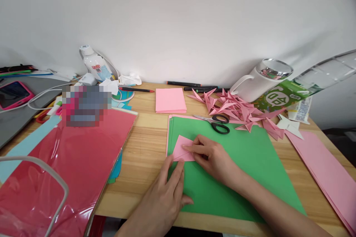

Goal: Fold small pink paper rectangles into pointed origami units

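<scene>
A small pink folded paper (182, 147) lies on a stack of green sheets (244, 166) near the table's front. My right hand (213, 157) rests on the pink paper with its fingers pressed flat along a fold. My left hand (167, 192) lies on the green stack just below the paper, fingers stretched out, fingertips touching the paper's lower edge.
Black-handled scissors (219, 123) lie on the green stack's far edge. Behind are a pink paper pad (170, 100), a pile of folded pink pieces (239, 110), a white mug (258, 79) and markers. Red sheets in plastic (75, 163) lie left, pink sheets (328, 174) right.
</scene>
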Motion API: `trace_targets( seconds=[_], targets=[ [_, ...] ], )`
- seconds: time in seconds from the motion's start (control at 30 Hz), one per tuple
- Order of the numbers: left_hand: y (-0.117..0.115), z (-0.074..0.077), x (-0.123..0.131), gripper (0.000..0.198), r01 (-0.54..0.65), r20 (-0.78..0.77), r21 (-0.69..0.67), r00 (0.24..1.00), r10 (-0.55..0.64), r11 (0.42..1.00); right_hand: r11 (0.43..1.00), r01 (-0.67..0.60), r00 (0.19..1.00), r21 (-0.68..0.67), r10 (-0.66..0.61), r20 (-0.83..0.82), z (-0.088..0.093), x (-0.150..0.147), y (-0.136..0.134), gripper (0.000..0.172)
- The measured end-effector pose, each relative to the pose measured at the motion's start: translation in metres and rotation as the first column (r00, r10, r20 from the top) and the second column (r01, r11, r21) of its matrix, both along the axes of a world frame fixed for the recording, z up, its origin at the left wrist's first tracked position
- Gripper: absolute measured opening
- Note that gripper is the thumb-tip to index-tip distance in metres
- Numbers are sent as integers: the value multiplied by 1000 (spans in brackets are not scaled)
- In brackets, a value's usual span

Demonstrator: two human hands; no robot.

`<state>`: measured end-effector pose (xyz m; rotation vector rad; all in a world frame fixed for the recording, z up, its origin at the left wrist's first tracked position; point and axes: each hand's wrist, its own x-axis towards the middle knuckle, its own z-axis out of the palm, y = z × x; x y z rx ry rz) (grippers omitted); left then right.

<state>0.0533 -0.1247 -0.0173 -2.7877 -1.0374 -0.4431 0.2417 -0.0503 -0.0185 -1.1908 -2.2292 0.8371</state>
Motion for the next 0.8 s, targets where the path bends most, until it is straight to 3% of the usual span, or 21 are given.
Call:
trace_targets(
  seconds=[0.2,0.33,0.4,0.47,0.53,0.6,0.7,0.8],
  targets=[
    [11,4,-7,31,-46,106,-117,993,58,992,1000,1,1000,6,-1,5,0,0,0,32],
    [11,8,-9,27,2,159,-142,987,21,990,1000,1,1000,14,-1,3,-1,0,0,31],
    [12,8,-9,26,7,252,-189,967,42,982,1000,0,1000,16,0,2,0,0,0,31],
    [15,7,-9,23,-35,417,-258,898,143,966,1000,-2,1000,21,2,10,0,0,1,31],
    [22,6,-10,19,-108,549,-341,783,291,934,1000,2,1000,23,-2,22,1,0,1,31],
    [30,6,-12,13,-155,564,-458,711,421,875,1000,7,1000,19,-8,30,1,0,1,31],
    [40,9,-13,9,-182,507,-611,657,558,770,1000,8,999,17,-8,31,2,-1,1,31],
    [45,11,-11,8,-194,465,-679,633,619,708,1000,6,999,22,-7,32,2,-1,1,31]
  ],
)
